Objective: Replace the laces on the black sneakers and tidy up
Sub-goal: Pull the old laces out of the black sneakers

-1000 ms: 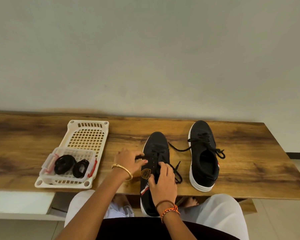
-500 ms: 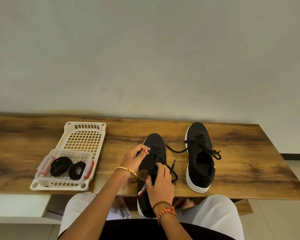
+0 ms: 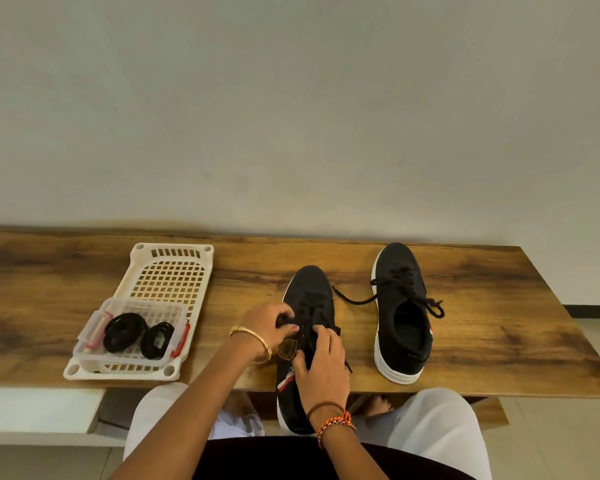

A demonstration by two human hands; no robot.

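Trouble, if it comes, would start on the left. The white slotted tray (image 3: pixel 160 271) sits at the near edge of the wooden table (image 3: pixel 499 323), and the clear clip-lid box (image 3: pixel 94 344) resting on its near end holds two coiled black laces (image 3: pixel 123 332), the second coil (image 3: pixel 157 340) leaning against the first. An elbow swinging wide could nudge that tray off the edge, I'd guess, though it lies well apart from the hands.

Next along, the left hand (image 3: pixel 265 323), gold bangle at the wrist, has its fingers curled together and pinching a bit of black lace at the left side of the near sneaker (image 3: pixel 309 289). That sneaker lies toe-away, its heel hanging past the table edge over the person's lap. A hard tug on the lace could drag it off the table, or pull the lace tip clean out of an eyelet that was meant to keep it.

The right hand (image 3: pixel 323 362), beaded bands on the wrist, lies over the tongue and opening, fingers bent and pressing down to hold the shoe steady; whether they also grip a lace underneath, I cannot tell. A loose strand peeks out beside the little finger.

Farthest right, the second sneaker (image 3: pixel 402 341) stands untouched, its old lace (image 3: pixel 354 299) trailing loose across the wood toward the first shoe, easy to snag by mistake.
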